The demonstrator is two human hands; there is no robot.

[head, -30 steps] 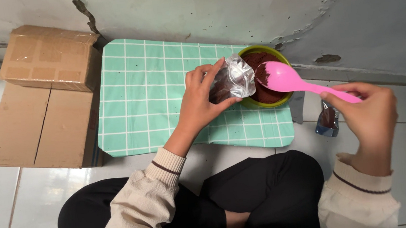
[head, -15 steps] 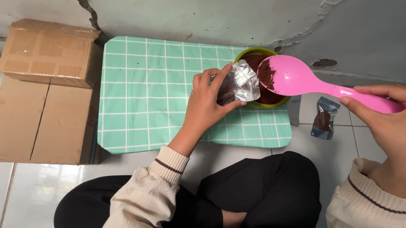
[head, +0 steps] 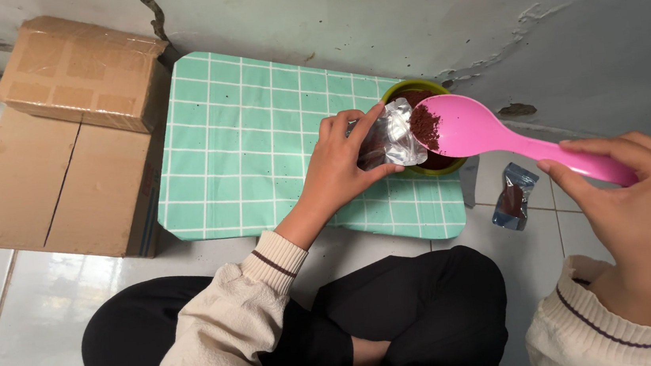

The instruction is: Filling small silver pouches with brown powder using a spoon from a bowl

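Observation:
My left hand point(head: 343, 161) holds a small clear plastic bag point(head: 394, 132) over the right end of a low table with a green checked top point(head: 258, 142). My right hand point(head: 646, 208) grips the handle of a big pink spoon point(head: 480, 132), lifted above the table. Brown powder lies in the spoon's bowl, right at the mouth of the bag. Behind them stands a green bowl point(head: 412, 89) with more of the brown powder, partly hidden by the bag and spoon.
Cardboard boxes point(head: 59, 145) stand stacked left of the table. A small filled packet of brown powder point(head: 514, 197) lies on the white floor tiles at the right. A grey cracked wall runs behind. My crossed legs in black trousers are below the table.
The pink spoon rose out of the green bowl with brown powder and now tilts toward the bag's mouth. My right hand drew closer to the camera. My left hand kept the bag in place.

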